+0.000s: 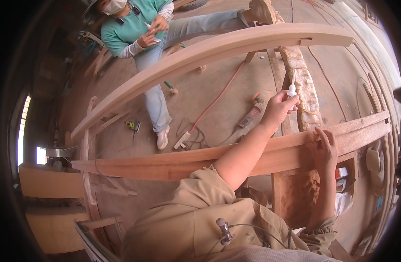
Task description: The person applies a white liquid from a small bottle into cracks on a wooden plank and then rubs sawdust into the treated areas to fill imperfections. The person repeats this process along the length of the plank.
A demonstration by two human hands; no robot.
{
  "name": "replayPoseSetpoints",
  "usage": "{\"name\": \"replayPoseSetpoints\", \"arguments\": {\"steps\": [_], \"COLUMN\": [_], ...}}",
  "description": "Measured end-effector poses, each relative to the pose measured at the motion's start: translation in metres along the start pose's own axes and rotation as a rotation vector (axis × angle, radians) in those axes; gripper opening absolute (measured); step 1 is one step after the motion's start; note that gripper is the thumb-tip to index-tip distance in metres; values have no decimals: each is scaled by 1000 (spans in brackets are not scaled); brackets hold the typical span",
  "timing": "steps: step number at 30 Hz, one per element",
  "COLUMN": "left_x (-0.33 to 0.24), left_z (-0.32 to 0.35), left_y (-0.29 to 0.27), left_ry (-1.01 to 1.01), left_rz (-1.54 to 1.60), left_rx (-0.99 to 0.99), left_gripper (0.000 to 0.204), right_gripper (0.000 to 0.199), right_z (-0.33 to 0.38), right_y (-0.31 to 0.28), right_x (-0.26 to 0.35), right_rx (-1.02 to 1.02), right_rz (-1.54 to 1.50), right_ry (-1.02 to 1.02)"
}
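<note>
My left hand [279, 107] grips a small white squeeze bottle [292, 92] with a narrow nozzle pointing up and away. It is held above the gap between two long wooden beams, close to a rough, pale-crusted support plank [306, 94]. My right hand [325, 148] rests on the near reddish beam [261, 159] toward its right end, fingers bent and apart. Beside those fingertips lies a brown, sawdust-like patch [313, 136] on the wood. The far, paler curved beam [200, 51] has a small notch near its right end.
A co-worker in a green shirt [122, 32] stands beyond the far beam, holding small items. On the floor lie a grinder-like power tool [250, 114], a power strip [182, 140] with an orange cord, and a yellow-green tool [133, 125]. A box of sawdust [299, 196] sits below my right arm.
</note>
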State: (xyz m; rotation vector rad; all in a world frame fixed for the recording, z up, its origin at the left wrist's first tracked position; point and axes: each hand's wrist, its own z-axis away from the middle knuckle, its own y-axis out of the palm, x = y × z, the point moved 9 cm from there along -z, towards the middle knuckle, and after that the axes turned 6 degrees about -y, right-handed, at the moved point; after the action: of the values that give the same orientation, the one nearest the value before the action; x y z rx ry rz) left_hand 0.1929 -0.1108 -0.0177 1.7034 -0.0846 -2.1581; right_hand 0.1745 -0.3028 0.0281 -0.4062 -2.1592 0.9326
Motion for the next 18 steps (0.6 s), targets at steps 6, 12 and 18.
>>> {"name": "replayPoseSetpoints", "arguments": {"steps": [6, 12, 18], "left_x": [1, 1, 1], "left_z": [0, -1, -1], "left_y": [-2, 0, -1], "left_ry": [6, 8, 7], "left_rz": [4, 10, 40], "left_rx": [0, 12, 0], "left_gripper": [28, 29, 29], "right_gripper": [55, 55, 50], "right_z": [-1, 1, -5], "right_y": [3, 1, 0], "right_x": [1, -12, -16], "right_rx": [13, 68, 94], "right_rz": [-37, -101, -171], "right_ry": [-1, 175, 140]}}
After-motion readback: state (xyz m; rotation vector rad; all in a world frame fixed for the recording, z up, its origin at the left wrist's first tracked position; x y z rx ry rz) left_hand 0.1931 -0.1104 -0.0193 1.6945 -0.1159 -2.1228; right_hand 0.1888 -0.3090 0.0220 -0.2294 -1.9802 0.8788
